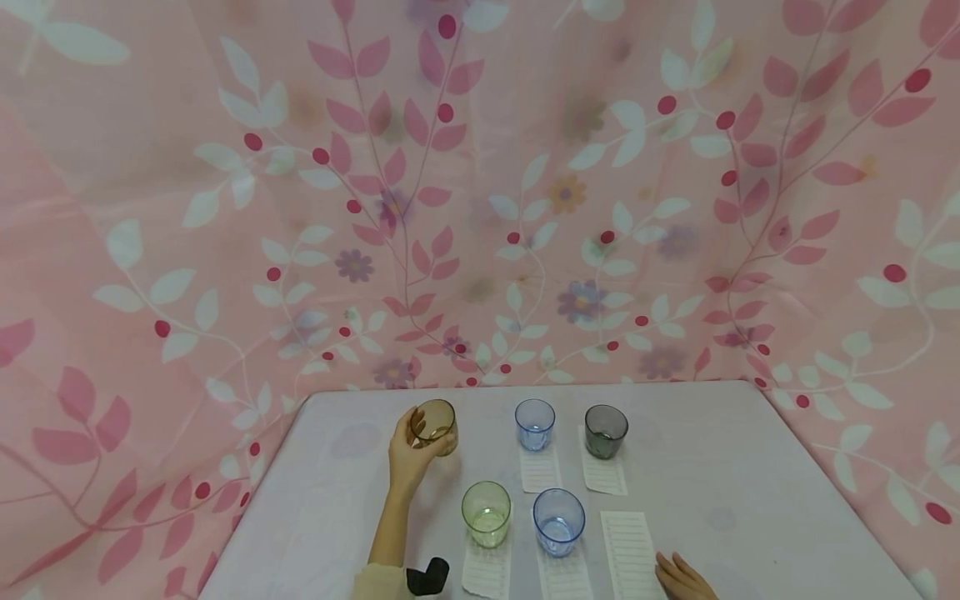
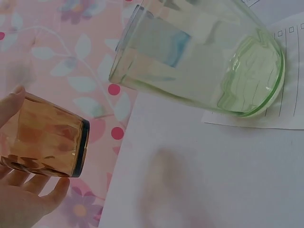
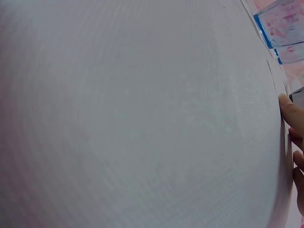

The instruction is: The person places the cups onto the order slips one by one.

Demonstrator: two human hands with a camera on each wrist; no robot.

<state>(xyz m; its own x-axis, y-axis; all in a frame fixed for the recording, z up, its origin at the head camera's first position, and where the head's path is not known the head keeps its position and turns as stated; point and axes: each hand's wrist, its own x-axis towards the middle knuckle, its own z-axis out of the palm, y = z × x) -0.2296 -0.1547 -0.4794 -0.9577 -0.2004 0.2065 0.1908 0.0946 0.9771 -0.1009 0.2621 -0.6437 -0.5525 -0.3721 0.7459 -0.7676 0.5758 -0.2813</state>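
My left hand [image 1: 411, 457] grips an amber glass tumbler [image 1: 441, 417] at the far left part of the table, thumb on one side and fingers on the other. In the left wrist view, the tumbler [image 2: 50, 137] has its dark rim tilted away from the palm. A green glass [image 1: 487, 515] stands nearer on a paper slip, just right of the left forearm. My right hand [image 1: 684, 577] lies low at the front right with fingers extended, beside a printed paper slip [image 1: 632, 550]. At the right wrist view's edge, only some fingers [image 3: 292, 114] show.
A blue glass [image 1: 558, 523] stands beside the green one. Behind them are another blue glass [image 1: 535, 425] and a grey glass [image 1: 606, 432], with paper slips in front of or under them. A pink floral curtain [image 1: 480, 250] hangs behind the white table [image 1: 750, 467].
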